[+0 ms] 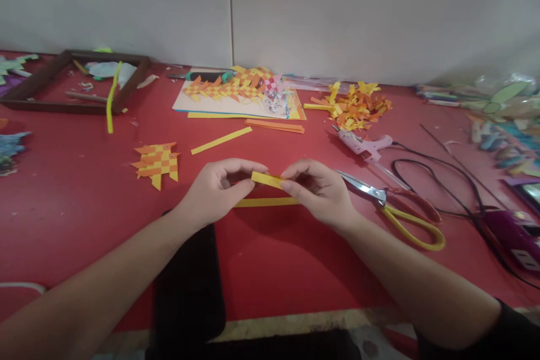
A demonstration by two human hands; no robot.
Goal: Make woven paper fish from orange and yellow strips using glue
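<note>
Between my two hands is a short yellow paper strip (266, 179), raised a little above the red table. My left hand (223, 188) pinches its left end with thumb and fingers. At the other end, the thumb and fingertips of my right hand (318, 188) close on it. A longer yellow strip (268, 202) lies on the table below, its ends partly hidden by my hands. Farther back rest another yellow strip (221, 140) and some orange strips (275, 126). A woven yellow-and-orange paper fish (158, 162) lies to the left.
Scissors (383, 197) lie beside my right hand, near a pink glue gun (365, 143) with its black cord. Orange and yellow paper pieces (358, 107) are heaped behind. A dark phone (189, 287) sits under my left wrist. A brown frame (50, 106) is back left.
</note>
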